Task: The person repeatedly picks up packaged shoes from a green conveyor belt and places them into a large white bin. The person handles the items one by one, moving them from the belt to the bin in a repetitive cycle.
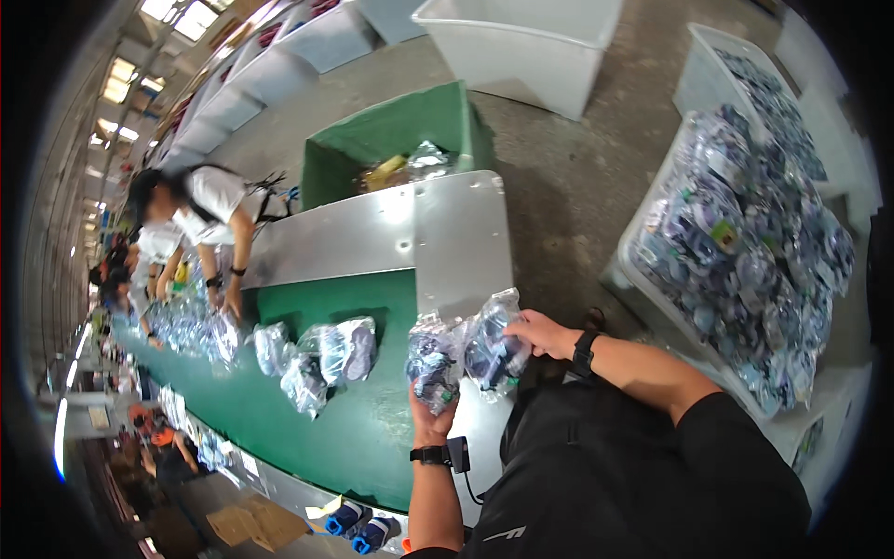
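Observation:
My left hand (433,412) grips the lower end of a clear plastic bag of dark bluish footwear (434,359) over the near end of the belt. With fingers pinched on its right edge, my right hand (544,334) holds a second clear bag of similar footwear (491,345). The two bags are side by side and touch, above the metal end plate (466,244). Left of them, several more clear bags with greyish-purple footwear (346,352) lie on the green conveyor belt (279,424). The plastic's glare hides the exact shape of what is inside.
On the right a large white bin (643,270) is heaped with bagged footwear. A green bin (400,116) with loose packaging stands beyond the belt's metal edge, and a white tub (521,47) behind it. Co-workers (209,205) handle bags farther along. Blue shoes (358,526) sit by the near edge.

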Tool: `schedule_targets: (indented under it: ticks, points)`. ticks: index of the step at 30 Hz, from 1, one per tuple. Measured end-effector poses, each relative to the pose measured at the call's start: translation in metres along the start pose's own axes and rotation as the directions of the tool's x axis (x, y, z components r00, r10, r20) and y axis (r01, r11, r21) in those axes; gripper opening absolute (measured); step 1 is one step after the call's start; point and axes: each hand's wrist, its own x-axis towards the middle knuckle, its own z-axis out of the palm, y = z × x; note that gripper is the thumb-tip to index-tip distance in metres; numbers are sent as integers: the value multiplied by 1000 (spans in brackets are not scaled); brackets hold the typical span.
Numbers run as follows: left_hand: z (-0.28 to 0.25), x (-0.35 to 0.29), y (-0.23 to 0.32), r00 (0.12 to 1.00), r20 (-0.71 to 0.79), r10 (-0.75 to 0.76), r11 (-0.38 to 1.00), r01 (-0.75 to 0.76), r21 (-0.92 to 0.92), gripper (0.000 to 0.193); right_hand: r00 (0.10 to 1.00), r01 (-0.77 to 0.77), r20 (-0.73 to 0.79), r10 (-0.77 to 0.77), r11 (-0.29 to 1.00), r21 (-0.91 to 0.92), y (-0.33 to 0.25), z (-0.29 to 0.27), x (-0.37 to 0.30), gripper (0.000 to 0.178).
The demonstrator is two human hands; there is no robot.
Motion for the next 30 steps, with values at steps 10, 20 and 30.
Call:
schedule_targets:
  ticks: [10,20,30]
  points:
    - [107,39,-10,979,-82,-189,902,206,380,58,926,251,-324,-193,957,149,-70,-87,-129,35]
    - [353,89,-120,916,316,-247,560,-131,818,43,364,571,-725,-585,755,-322,-113,-212,-415,77]
    - [593,100,-392,749,512,-419,211,-468,858,44,-48,751,-927,-372,598,-278,-70,-373,-623,42]
